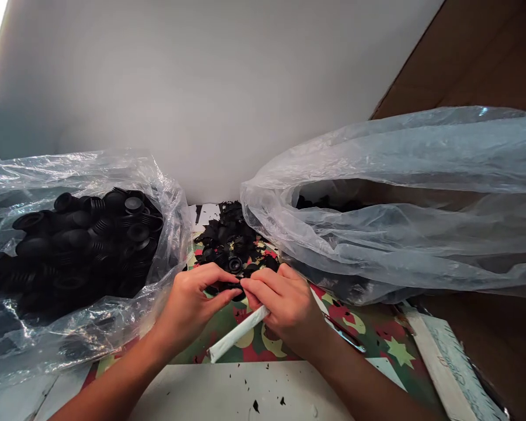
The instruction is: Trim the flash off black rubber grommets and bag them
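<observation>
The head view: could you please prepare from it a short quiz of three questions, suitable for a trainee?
1. Which hand holds the white stick?
2. True or false: the clear plastic bag at the picture's left contains ribbed black parts.
3. Which shape is printed on the patterned table cover?
a) fish
b) star
c) bicycle

Key: 1. The right hand. 2. True. 3. b.

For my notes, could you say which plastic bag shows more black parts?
The left bag, heaped with black parts; the right bag shows far fewer.
</observation>
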A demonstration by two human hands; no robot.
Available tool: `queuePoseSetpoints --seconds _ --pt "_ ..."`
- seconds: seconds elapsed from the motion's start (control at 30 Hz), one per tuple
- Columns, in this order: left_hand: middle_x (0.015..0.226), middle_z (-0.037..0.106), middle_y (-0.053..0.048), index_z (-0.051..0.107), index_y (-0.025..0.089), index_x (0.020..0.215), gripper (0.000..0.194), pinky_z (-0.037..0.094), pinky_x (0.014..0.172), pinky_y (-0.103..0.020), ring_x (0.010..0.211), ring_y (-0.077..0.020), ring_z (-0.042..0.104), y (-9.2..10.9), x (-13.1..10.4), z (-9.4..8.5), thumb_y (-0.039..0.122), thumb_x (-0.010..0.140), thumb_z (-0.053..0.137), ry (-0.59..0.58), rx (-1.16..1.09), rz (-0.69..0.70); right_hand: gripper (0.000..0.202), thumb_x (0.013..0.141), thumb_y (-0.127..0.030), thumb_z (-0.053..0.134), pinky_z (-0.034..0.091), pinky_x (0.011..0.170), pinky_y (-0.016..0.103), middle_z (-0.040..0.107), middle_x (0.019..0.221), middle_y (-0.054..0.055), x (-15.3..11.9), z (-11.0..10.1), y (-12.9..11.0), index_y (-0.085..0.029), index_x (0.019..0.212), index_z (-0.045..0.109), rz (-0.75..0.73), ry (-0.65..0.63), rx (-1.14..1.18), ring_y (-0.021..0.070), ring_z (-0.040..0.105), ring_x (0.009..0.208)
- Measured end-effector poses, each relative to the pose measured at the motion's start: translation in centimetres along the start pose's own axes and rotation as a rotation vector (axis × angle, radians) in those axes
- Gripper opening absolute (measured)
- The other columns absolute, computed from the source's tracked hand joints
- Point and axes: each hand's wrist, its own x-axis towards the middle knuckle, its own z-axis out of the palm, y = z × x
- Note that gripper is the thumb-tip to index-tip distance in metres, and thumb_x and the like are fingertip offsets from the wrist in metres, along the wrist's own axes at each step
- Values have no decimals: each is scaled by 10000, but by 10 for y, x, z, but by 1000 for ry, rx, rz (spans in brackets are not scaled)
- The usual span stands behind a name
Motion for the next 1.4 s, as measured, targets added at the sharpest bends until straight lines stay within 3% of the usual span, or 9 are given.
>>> queuePoseSetpoints --seconds 0.2,0.3,0.63,0.73,0.87,0.97,1.1,1.27,1.4 --pt "785 792 -38 801 186 840 106 571 683 -282 713 -184 709 3 2 -6 233 745 791 -134 -300 -254 166 912 -182 512 390 610 269 632 737 10 0 -6 27 -215 785 614 478 103 156 156 552 655" --pt "810 789 -52 800 173 904 211 589 702 -296 731 -189 717 0 3 -11 273 721 831 -124 -521 -375 184 887 -292 539 356 539 247 580 627 -29 -4 -6 46 -215 730 594 681 -67 348 137 501 553" --pt "825 764 -69 789 164 910 371 574 685 -285 722 -181 701 -1 -2 -15 414 654 889 -72 -751 -445 347 949 -465 413 397 521 276 581 481 -37 -12 7 60 -229 793 614 733 -278 449 167 528 440" --pt "930 772 -87 774 172 998 272 579 742 -306 806 -199 712 6 -4 -27 343 787 768 -46 -526 -305 375 922 -486 385 450 563 322 651 561 13 -20 11 64 -240 751 611 697 -301 388 215 613 507" --pt "1146 725 -95 742 196 1040 252 540 934 -358 1097 -233 663 8 -2 -72 113 872 574 269 243 -16 237 827 -376 440 496 633 356 725 710 56 -28 20 71 -250 768 632 629 -293 375 270 695 672" --pt "1160 708 -95 709 200 1086 284 521 969 -375 1101 -249 666 4 5 -118 84 872 563 435 799 -123 274 847 -364 426 470 585 345 682 628 37 -29 20 71 -245 856 673 648 -317 359 260 656 592" --pt "1085 744 -131 728 190 960 247 494 976 -451 1062 -325 682 -13 26 -153 51 805 594 370 889 -201 245 852 -365 483 474 666 367 716 761 96 -23 17 65 -221 771 664 579 -295 336 285 666 723" --pt "1020 774 -149 742 197 817 160 347 1117 -537 1136 -371 654 -28 50 -150 137 833 594 242 913 -135 179 839 -215 520 475 787 343 742 912 83 -18 17 66 -203 829 698 600 -329 316 247 674 859" --pt "1036 775 -125 754 220 887 211 310 1137 -561 1126 -359 656 -25 56 -151 158 829 560 223 1008 -118 215 907 -309 545 441 669 298 708 748 33 -19 18 69 -203 789 690 626 -357 319 212 629 693"
